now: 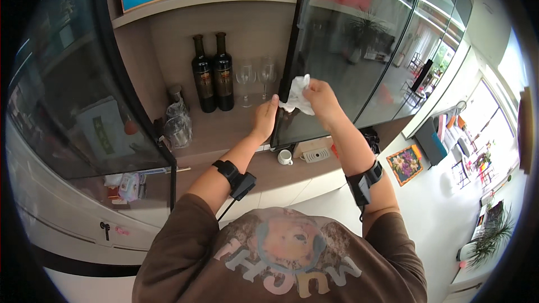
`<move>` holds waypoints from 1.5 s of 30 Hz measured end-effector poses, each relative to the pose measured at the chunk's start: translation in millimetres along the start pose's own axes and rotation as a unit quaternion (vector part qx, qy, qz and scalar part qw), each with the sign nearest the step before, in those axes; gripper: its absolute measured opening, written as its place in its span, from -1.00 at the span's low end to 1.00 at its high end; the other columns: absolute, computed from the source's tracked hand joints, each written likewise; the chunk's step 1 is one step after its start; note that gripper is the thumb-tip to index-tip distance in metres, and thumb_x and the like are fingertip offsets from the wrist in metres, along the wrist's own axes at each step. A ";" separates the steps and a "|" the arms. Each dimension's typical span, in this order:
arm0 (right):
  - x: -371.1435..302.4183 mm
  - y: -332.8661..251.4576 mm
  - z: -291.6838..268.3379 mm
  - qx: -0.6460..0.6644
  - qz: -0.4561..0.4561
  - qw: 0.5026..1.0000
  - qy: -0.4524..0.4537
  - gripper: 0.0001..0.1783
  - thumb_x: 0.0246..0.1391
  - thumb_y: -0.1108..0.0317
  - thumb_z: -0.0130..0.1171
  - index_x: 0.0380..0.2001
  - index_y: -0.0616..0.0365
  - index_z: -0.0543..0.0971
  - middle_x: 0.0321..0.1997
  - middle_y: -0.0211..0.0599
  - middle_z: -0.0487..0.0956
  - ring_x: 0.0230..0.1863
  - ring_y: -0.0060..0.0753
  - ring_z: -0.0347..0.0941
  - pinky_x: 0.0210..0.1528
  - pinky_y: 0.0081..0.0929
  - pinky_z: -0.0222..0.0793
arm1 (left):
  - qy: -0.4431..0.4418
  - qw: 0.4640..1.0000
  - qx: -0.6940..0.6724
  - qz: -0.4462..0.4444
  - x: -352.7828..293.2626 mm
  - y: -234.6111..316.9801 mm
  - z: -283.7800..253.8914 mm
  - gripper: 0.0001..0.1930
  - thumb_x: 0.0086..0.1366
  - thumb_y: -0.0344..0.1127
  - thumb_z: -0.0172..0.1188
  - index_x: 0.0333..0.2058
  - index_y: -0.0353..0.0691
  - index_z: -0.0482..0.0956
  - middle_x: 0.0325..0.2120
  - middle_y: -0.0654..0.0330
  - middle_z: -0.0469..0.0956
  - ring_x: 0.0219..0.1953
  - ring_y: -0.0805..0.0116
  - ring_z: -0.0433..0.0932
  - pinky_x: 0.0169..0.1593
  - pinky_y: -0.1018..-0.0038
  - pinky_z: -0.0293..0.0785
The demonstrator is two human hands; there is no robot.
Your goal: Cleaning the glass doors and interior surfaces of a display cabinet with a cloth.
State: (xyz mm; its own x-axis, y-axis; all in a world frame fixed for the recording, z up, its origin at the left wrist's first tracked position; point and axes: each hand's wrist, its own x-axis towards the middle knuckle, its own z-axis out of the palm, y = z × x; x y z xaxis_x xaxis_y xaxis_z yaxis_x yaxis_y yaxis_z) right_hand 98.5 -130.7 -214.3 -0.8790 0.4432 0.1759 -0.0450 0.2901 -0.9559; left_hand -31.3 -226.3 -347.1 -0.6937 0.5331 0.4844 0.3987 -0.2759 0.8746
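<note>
The right hand (321,101) holds a crumpled white cloth (299,94), soft and irregularly folded, pinched between thumb and fingers. The cloth lies against the smooth, reflective glass door (342,45), at its dark, straight frame (291,45), above the door's lower left corner. The left hand (264,119) is at the same frame edge, thumb extended upward; its fingers are hidden, so whether they grip cannot be told. Behind, two dark, slim-necked bottles (224,76) stand near the back edge of the shelf (219,126), left of two clear, stemmed glasses (246,74). Crinkled transparent plastic (178,127) sits near its left edge. Below the door's lower left corner stands a rounded white cup (285,157).
</note>
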 end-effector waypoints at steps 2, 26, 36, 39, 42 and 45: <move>5.2 -10.1 -2.9 -0.075 -0.058 0.995 0.031 -0.72 0.19 0.58 -0.09 -0.10 0.36 0.56 -0.26 -0.28 0.62 -0.21 -0.47 0.55 -0.14 -0.49 0.45 | 0.012 0.998 0.058 0.023 -7.2 23.2 2.2 -0.28 0.50 0.22 -0.29 -0.42 -0.34 0.59 -0.49 0.14 0.65 -0.47 0.34 0.61 -0.28 0.41 0.48; 41.8 -83.7 -20.0 0.306 -0.232 0.923 0.032 -0.70 0.21 0.54 -0.07 -0.04 0.33 0.55 -0.09 -0.25 0.63 -0.10 -0.40 0.56 0.00 -0.45 0.44 | 0.061 0.996 -0.058 0.002 -6.5 -10.0 22.3 -0.37 0.54 0.12 -0.31 -0.34 -0.29 0.59 -0.52 0.22 0.58 -0.49 0.45 0.52 -0.39 0.49 0.44; 54.0 -162.2 -15.7 -0.426 -0.584 0.672 0.160 -0.51 0.10 0.53 0.09 0.14 0.05 0.51 0.37 -0.28 0.34 0.48 -0.11 0.07 0.42 -0.22 0.07 | 0.043 0.999 -0.010 0.015 -8.7 8.1 17.8 -0.34 0.55 0.10 -0.33 -0.31 -0.35 0.62 -0.47 0.14 0.63 -0.46 0.36 0.57 -0.35 0.44 0.49; 54.0 -141.7 -10.5 -0.536 -0.560 0.602 0.192 -0.42 0.04 0.49 0.19 0.19 0.02 0.46 0.40 -0.37 0.30 0.49 -0.05 0.00 0.43 -0.12 0.09 | 0.050 0.998 -0.027 -0.005 -8.2 5.4 17.9 -0.38 0.53 0.12 -0.28 -0.35 -0.30 0.59 -0.51 0.21 0.61 -0.49 0.41 0.57 -0.38 0.46 0.45; 41.6 -132.1 -14.4 -0.558 -0.528 0.618 0.170 -0.47 0.07 0.45 0.18 0.16 0.17 0.47 0.34 -0.38 0.36 0.46 -0.04 0.07 0.41 -0.13 0.11 | 0.036 0.998 0.040 0.010 -9.2 9.6 12.1 -0.34 0.55 0.10 -0.35 -0.29 -0.37 0.60 -0.48 0.02 0.62 -0.42 0.14 0.59 -0.25 0.31 0.47; 27.4 -113.0 -12.7 -0.623 -0.496 0.590 0.133 -0.50 0.01 0.46 0.17 0.09 0.24 0.51 0.27 -0.29 0.41 0.42 -0.05 0.14 0.42 -0.09 0.07 | 0.060 0.993 0.096 0.021 -12.6 19.4 11.5 -0.34 0.54 0.08 -0.35 -0.30 -0.40 0.58 -0.44 -0.12 0.60 -0.36 -0.11 0.56 -0.18 0.21 0.43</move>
State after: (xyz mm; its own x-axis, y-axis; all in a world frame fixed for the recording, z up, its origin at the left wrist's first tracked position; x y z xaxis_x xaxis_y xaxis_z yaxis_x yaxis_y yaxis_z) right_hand 85.6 -140.6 -98.4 -0.6004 -0.3997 0.6926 0.0535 0.8441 0.5335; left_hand -7.9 -229.2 -336.5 -0.7358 0.4220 0.5296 0.5278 -0.1326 0.8390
